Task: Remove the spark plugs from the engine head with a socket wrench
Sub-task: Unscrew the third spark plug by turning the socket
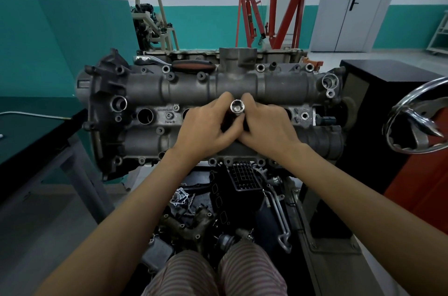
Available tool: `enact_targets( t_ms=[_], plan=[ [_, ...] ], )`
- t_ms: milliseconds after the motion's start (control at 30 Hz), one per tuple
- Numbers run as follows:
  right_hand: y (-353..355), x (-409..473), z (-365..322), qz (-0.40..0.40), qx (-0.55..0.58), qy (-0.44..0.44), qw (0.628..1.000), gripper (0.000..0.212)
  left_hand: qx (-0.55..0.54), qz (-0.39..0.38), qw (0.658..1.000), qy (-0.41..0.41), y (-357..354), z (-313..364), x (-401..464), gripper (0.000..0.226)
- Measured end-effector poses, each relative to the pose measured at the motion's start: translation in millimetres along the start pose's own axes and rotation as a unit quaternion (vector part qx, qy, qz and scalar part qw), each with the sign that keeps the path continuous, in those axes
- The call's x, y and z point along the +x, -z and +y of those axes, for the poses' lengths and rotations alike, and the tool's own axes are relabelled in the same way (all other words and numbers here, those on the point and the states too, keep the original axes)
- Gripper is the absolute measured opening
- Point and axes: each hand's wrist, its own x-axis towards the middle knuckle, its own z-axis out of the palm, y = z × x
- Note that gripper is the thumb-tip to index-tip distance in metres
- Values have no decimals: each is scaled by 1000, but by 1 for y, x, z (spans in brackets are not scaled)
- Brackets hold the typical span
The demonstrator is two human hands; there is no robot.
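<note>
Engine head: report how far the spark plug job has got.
Done: nothing provable; the open plug well shows no plug, but it is too dark to confirm. In hand: left hand and right hand hold the socket over the engine head. Left: the ratchet lies unused on top.

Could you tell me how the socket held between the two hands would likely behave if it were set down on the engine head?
The socket looks like a shiny metal tube, so it is probably stiff and heavy for its size. Being round, it may roll off the curved engine head if laid on its side. Its polished wall could be slippery; both the left hand and right hand grip it.
</note>
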Motion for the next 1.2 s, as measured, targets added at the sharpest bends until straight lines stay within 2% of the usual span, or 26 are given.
enact_targets(
  t_ms=[133, 300, 433, 500, 567, 600, 700, 767, 833, 867, 933, 1033, 1133, 1200],
  plan=[
    [-6, 0, 3, -12, -60, -16, 998, 41, 16, 10, 1000, -11, 0, -2, 0, 30],
    [-5, 0, 2, -2, -21, 4, 1000, 32, -12, 7, 1000, -5, 1, -3, 0, 47],
    [1, -2, -2, 19, 0, -2, 1000, 39, -54, 26, 998, -21, 2, -5, -1, 35],
    [3, -4, -3, 43, 16, -6, 999, 27, -125, 50, 991, -28, 3, -7, -1, 29],
    [3, -12, -4, 91, 90, -27, 991, 11, -203, 87, 975, 14, 4, -7, -3, 30],
    [4, -20, -8, 118, 162, -49, 978, 10, -233, 103, 966, 46, 3, -6, -4, 32],
    [-2, -50, -38, 159, 383, -132, 901, 37, -359, 112, 914, 155, 3, 17, 0, 35],
    [-5, -63, -64, 104, 459, -139, 871, 49, -440, 54, 873, 203, -2, 38, 5, 42],
    [-4, -65, -86, 44, 517, -124, 846, 49, -464, 17, 854, 236, -7, 53, -1, 45],
    [1, -62, -93, 33, 527, -118, 841, 46, -473, 14, 843, 256, -11, 58, -9, 40],
    [9, -50, -96, 40, 538, -150, 829, 42, -445, -5, 853, 274, -11, 62, -25, 29],
    [21, -20, -81, 57, 611, -233, 755, 50, -448, 1, 853, 268, -10, 65, -46, 44],
    [22, -10, -68, 87, 623, -249, 737, 55, -466, 33, 829, 307, -5, 62, -43, 46],
    [15, -27, -72, 65, 629, -249, 733, 59, -451, 41, 835, 313, -4, 56, -25, 45]
  ],
)
